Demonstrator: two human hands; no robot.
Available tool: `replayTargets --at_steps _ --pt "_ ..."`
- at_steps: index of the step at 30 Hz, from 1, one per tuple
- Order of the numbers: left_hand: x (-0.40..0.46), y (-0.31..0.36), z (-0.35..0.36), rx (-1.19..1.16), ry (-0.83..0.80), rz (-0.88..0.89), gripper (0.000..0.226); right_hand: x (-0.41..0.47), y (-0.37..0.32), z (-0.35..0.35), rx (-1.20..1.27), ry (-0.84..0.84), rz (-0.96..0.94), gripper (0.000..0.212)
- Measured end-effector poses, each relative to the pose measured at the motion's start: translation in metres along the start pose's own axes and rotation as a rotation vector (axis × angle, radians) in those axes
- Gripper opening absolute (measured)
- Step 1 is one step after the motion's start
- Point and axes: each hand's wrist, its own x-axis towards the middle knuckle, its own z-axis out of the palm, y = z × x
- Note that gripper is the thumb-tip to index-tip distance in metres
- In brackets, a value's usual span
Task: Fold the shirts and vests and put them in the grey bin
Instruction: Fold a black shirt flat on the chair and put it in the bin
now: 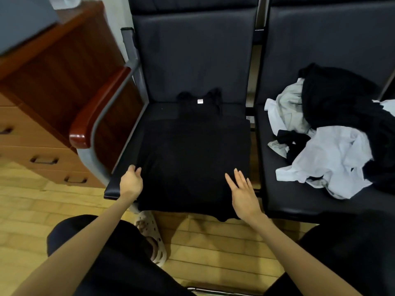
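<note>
A black vest (192, 150) lies spread flat on the seat of the left dark chair (192, 56), its neck with a small white label toward the backrest and its hem hanging over the front edge. My left hand (131, 181) pinches the vest's lower left edge with curled fingers. My right hand (241, 193) rests flat on the lower right part of the vest, fingers straight and spread. A grey bin (23, 20) shows blurred at the top left, on the wooden cabinet.
A heap of black, white and grey clothes (333, 133) lies on the right chair's seat (299, 201). A wooden cabinet (42, 116) with drawers stands left of the chair's red-brown armrest (96, 112). My knees and a white sandal (151, 236) are below, on a yellow wooden floor.
</note>
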Motion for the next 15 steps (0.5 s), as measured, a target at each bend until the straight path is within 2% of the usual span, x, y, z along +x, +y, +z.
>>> replayTargets --at_steps 1,2,5,10,12,15 --pt "-0.001 0.0 -0.004 -0.016 0.034 0.019 0.035 0.0 0.002 0.0 -0.021 -0.002 -0.025 0.059" --pt "0.001 -0.001 -0.008 -0.032 0.062 0.039 0.033 0.0 0.003 0.0 -0.027 0.0 -0.017 0.058" --pt "0.009 -0.015 -0.021 0.013 0.084 0.104 0.029 0.003 0.005 0.005 -0.09 -0.014 -0.009 0.092" --pt "0.021 -0.059 -0.034 0.433 0.018 0.199 0.023 0.007 0.007 -0.003 -0.133 -0.154 0.013 0.106" --pt "0.022 -0.068 -0.034 0.538 0.014 0.194 0.026 0.008 0.004 -0.009 -0.138 -0.214 0.018 0.101" --pt "0.022 -0.064 -0.031 0.555 0.051 0.155 0.021 0.013 -0.003 -0.021 -0.174 -0.328 0.05 0.077"
